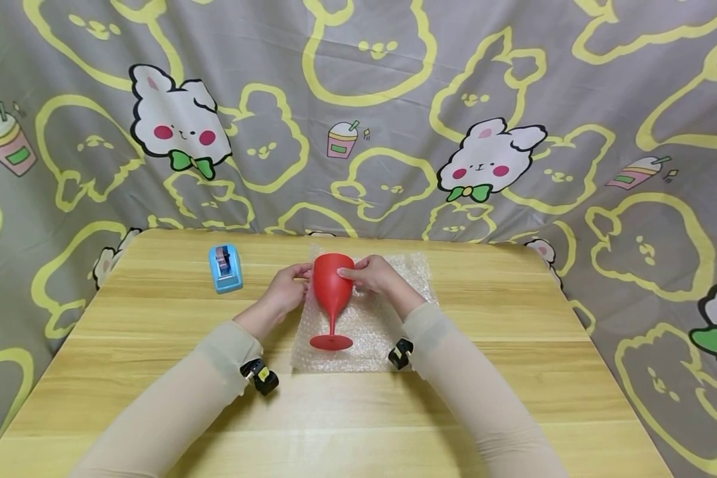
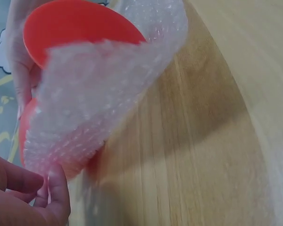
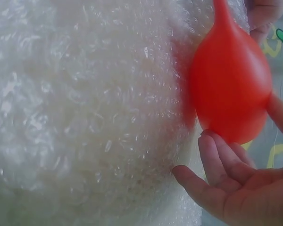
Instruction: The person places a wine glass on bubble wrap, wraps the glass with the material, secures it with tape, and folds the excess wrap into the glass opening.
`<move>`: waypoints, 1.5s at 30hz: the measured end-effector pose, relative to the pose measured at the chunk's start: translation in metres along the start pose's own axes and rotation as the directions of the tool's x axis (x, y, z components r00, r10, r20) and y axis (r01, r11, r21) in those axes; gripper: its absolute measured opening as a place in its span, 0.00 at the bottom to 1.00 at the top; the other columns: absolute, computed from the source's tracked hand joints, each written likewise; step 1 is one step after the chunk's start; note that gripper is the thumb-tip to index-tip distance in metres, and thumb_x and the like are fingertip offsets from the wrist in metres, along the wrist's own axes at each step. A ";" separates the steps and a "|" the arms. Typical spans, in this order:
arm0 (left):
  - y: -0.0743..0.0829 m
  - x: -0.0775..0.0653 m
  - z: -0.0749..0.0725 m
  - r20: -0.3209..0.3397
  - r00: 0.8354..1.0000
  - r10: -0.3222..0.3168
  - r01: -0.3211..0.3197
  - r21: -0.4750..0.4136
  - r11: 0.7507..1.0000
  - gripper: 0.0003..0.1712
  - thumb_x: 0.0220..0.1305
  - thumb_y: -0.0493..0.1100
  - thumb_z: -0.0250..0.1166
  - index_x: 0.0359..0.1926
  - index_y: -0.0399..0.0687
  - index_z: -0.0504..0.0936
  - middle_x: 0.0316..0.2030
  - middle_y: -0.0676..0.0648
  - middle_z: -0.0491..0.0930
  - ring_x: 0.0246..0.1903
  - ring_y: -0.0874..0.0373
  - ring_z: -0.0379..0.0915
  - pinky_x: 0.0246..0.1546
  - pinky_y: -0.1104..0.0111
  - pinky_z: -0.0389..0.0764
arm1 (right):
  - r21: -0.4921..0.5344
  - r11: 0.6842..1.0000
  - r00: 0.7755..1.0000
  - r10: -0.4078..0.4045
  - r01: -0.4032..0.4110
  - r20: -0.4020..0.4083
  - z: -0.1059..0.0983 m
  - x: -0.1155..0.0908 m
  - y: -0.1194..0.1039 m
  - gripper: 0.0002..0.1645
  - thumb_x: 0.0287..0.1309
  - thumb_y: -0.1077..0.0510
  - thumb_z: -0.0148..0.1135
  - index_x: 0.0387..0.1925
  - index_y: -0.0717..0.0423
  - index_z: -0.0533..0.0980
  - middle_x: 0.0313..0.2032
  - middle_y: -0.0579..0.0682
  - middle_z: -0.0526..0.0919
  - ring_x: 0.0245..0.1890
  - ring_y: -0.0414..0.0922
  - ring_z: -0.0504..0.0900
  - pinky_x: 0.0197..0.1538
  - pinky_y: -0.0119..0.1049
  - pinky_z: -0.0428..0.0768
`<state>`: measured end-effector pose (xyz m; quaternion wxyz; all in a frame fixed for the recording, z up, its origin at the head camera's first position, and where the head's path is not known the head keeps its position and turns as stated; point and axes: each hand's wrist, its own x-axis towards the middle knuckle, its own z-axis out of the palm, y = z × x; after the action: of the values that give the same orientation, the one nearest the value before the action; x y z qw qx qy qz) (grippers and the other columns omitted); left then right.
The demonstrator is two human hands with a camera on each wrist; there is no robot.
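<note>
A red goblet lies along the left part of a sheet of bubble wrap, its bowl away from me and its round foot toward me. My left hand is beside the bowl; in the left wrist view its thumb and fingers pinch the edge of the bubble wrap, which is lifted partly over the goblet. From the other side my right hand holds the bowl, thumb on one face and fingers on the other, as the right wrist view shows.
A blue tape dispenser with a roll in it stands on the wooden table, left of the bubble wrap. A grey patterned curtain hangs behind the table and along both sides.
</note>
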<state>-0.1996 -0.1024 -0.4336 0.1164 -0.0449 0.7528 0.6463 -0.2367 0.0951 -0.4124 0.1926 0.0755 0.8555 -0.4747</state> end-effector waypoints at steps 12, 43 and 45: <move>-0.001 -0.001 0.002 0.017 0.999 0.034 -0.035 0.073 0.997 0.28 0.68 0.24 0.51 0.68 0.31 0.68 0.59 0.33 0.70 0.42 0.53 0.71 0.34 0.77 0.74 | 0.028 0.999 1.000 -0.031 0.031 0.000 -0.003 -0.004 0.000 0.27 0.56 0.51 0.74 0.47 0.63 0.73 0.40 0.55 0.78 0.40 0.52 0.82 0.47 0.49 0.81; 0.006 -0.009 0.011 0.060 0.965 0.255 -0.259 0.356 0.898 0.27 0.74 0.34 0.55 0.71 0.34 0.65 0.66 0.31 0.65 0.51 0.42 0.74 0.49 0.58 0.81 | 0.134 0.990 0.987 -0.061 0.041 0.146 -0.018 0.000 0.015 0.23 0.64 0.57 0.66 0.54 0.70 0.75 0.49 0.62 0.82 0.49 0.57 0.85 0.53 0.51 0.81; 0.007 -0.009 0.012 0.064 0.963 0.262 -0.267 0.382 0.885 0.27 0.74 0.35 0.55 0.72 0.35 0.65 0.67 0.31 0.64 0.59 0.39 0.70 0.58 0.53 0.76 | 0.127 0.991 0.986 -0.067 0.047 0.154 -0.019 0.000 0.015 0.23 0.65 0.57 0.66 0.54 0.70 0.75 0.49 0.62 0.82 0.49 0.56 0.85 0.54 0.51 0.81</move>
<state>-0.1913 -0.0907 -0.4269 0.0377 0.0854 0.8638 0.4950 -0.2367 0.1193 -0.4155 0.2410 0.0249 0.8084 -0.5364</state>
